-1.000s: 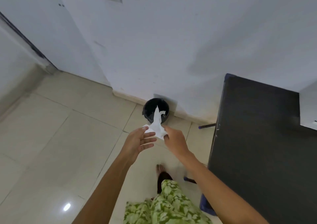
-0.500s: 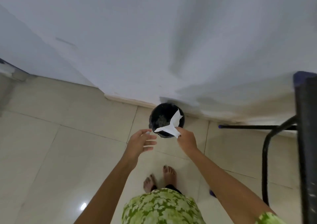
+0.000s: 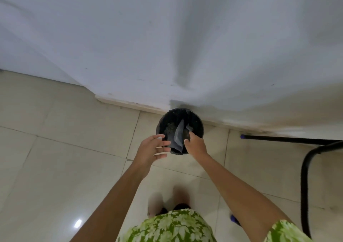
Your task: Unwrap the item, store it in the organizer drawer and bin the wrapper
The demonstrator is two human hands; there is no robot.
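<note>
Lying inside the bin [image 3: 198, 120], the wrapper [image 3: 178, 135] looks thin, light and limp; any edge would serve. Left hand [image 3: 151, 150] spread, empty; right hand [image 3: 194, 145] loosely curled, holding nothing visible.

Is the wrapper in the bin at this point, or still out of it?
In. The wrapper shows inside the rim of the black bin, shaded. Both the left hand and right hand are beside it; any contact cannot be told.

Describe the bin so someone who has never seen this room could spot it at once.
Follow the pale wall down to where it meets the tiled floor. The bin stands there, just beyond both hands. It is the only round black container, with a crumpled wrapper inside.
</note>
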